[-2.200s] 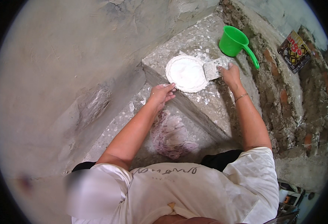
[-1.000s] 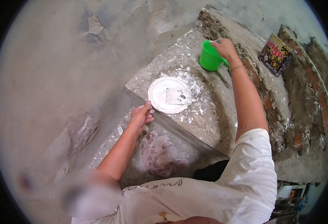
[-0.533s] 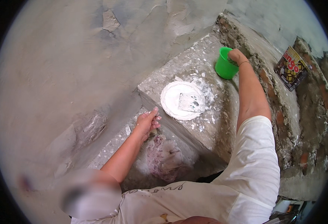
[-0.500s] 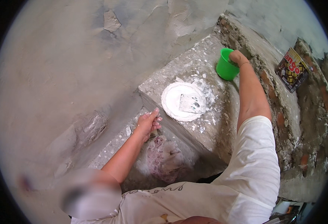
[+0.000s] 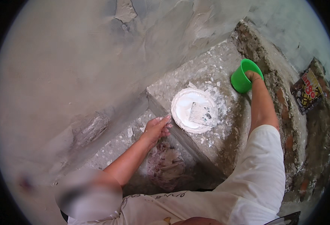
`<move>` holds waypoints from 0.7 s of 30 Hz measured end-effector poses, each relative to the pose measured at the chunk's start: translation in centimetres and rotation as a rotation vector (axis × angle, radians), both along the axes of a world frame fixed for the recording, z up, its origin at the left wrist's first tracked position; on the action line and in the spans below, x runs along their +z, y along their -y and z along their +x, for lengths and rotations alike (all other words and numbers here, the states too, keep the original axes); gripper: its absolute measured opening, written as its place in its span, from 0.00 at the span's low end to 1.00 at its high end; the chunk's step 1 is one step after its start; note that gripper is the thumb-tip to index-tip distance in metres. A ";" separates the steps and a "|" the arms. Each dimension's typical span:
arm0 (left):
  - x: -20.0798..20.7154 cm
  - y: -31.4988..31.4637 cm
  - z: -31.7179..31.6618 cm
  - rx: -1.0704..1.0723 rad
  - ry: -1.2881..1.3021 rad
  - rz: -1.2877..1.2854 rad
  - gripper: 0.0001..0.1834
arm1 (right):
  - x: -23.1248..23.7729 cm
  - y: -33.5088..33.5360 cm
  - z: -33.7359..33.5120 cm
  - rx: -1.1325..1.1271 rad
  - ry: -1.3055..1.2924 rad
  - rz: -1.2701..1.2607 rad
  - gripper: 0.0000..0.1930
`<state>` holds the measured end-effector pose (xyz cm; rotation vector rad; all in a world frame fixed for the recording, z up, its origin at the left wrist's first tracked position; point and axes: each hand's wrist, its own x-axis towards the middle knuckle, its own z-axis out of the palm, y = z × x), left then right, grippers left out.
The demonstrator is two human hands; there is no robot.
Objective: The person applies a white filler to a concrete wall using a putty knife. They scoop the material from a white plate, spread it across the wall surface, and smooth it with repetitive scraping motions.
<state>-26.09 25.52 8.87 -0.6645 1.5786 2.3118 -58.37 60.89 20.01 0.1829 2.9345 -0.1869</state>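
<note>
Right hand now dips into the green cup, leaving the scraper on the plate.
Its grip is hidden; the left hand, half-open, looks empty.

We seem to be in an unfinished building: we see a plastered wall, rough concrete steps, red bricks in crumbly mortar and a dish of white paste

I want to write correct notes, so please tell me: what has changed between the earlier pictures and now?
The right hand let go of the flat piece, which now lies on the plate, and moved forward and right, into the green cup. The left hand stayed near the plate.
</note>
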 end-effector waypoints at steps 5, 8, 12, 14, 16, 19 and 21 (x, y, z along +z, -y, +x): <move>-0.3 0.3 -0.4 -0.037 0.019 -0.003 0.20 | -1.6 -0.4 -2.1 -0.059 -0.069 -0.176 0.12; 0.2 0.1 -0.6 -0.021 0.016 0.032 0.20 | -2.0 -1.8 -2.6 -0.135 -0.124 -0.603 0.12; -0.6 -0.2 -0.8 0.018 -0.053 -0.023 0.19 | 3.3 -3.8 -2.9 -0.046 0.626 -1.422 0.09; -0.6 -0.1 -0.6 0.066 -0.079 -0.112 0.18 | 6.2 1.1 0.0 0.010 0.518 -1.442 0.09; 0.4 -0.5 -0.6 0.256 -0.184 -0.230 0.18 | 7.9 6.5 4.6 0.049 0.392 -1.462 0.08; 3.2 -1.9 -2.3 0.272 -0.219 0.085 0.20 | 8.2 11.1 9.7 0.150 0.517 -1.352 0.07; 4.6 -2.9 -3.5 0.160 -0.201 0.226 0.23 | 7.1 12.9 11.3 0.141 0.703 -1.334 0.06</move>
